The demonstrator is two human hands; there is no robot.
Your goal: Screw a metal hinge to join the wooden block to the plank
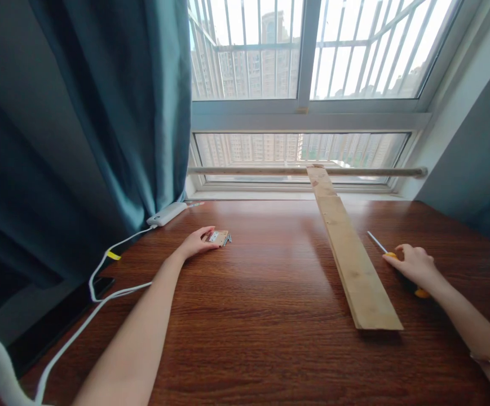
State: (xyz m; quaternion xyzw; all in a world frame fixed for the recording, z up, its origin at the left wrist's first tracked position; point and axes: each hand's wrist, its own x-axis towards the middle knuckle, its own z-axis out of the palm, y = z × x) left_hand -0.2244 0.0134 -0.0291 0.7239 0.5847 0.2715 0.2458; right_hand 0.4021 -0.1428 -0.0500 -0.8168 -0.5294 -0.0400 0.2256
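Right of the long board (pixel 354 265) on the table (pixel 245 321), the right hand (pixel 414 265) curls closed over the screwdriver (pixel 377 241), likely light and stiff, best held by its yellow handle. Toward the far left, the left hand's (pixel 198 243) thumb and fingers pinch the small brown piece (pixel 221 235), seemingly light, best taken by its edges; the screws (pixel 228 240) at its right could roll

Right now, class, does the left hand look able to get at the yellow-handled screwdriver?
Probably not directly: the wooden planks lie between the left hand and the yellow-handled screwdriver, whose handle is partly covered by the right hand.
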